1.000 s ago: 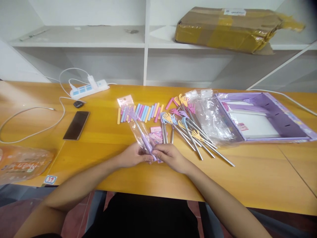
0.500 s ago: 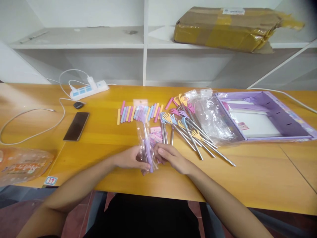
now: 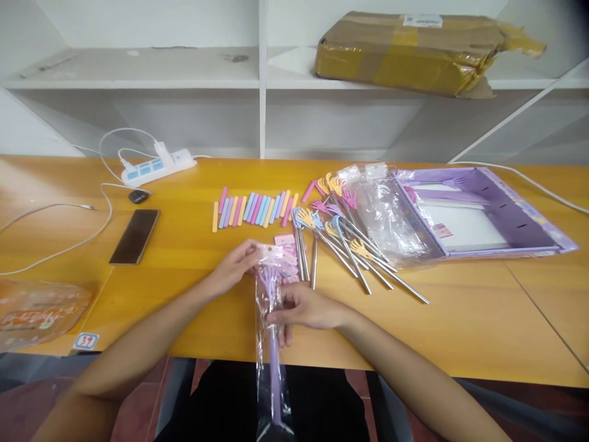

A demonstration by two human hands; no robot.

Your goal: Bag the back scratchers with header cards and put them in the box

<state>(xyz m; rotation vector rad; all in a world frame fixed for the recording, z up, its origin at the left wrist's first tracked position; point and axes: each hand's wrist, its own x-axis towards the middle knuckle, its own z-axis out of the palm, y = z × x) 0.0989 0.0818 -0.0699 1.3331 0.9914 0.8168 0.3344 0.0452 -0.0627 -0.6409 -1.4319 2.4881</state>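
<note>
There's one held scratcher — plus one phone, one power strip, one carton.

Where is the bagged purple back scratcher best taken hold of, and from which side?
Probably by the purple handle, from the left: this long, straight part extends below the left hand and the nearer right hand, which is on the right.

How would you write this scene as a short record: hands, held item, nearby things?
Left hand: holding clear bag at its top end
Right hand: gripping bag lower down
Inside bag: purple back scratcher, claw toward top end
Beyond hands: row of coloured sticks
Right side: metal-rod scratchers, open purple box
Left side: dark phone, white power strip
</note>
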